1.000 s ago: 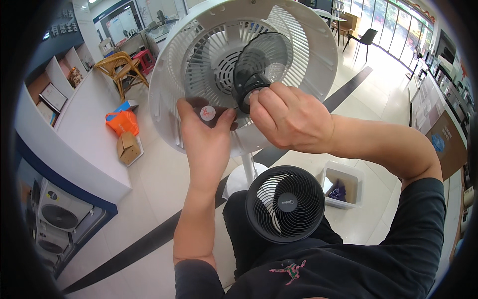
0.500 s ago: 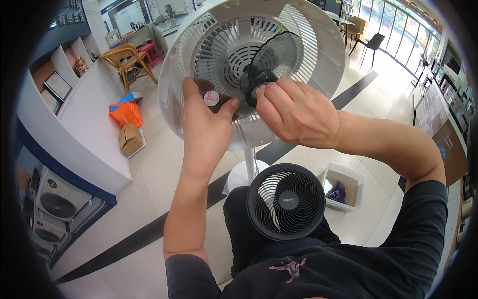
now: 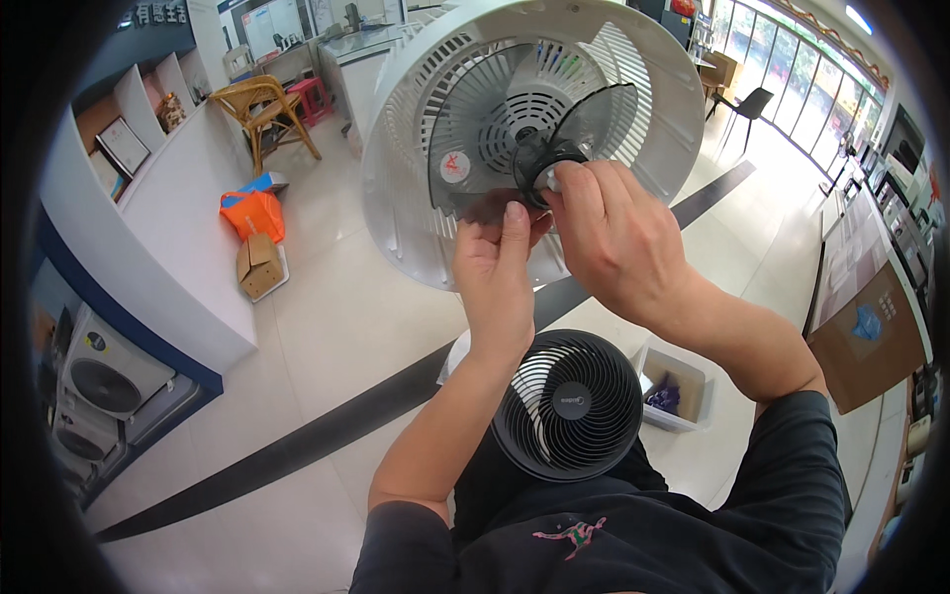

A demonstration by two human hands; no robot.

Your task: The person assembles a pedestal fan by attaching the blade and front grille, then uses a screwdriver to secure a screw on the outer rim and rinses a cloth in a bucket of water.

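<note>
Near: one black grille on the lap, small lettering on its centre badge. Beyond, two hands. Left hand: thumb and fingers pinch the dark fan blades at their lower edge. Right hand: fingers curled, pinching one small white piece at the hub. One red-marked round sticker on the blades, inside one white housing. Far left: one wicker chair.

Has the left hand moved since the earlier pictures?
Yes. Judged against the white fan housing, the left hand has shifted right and down, from the housing's lower-left part toward its bottom middle.
</note>
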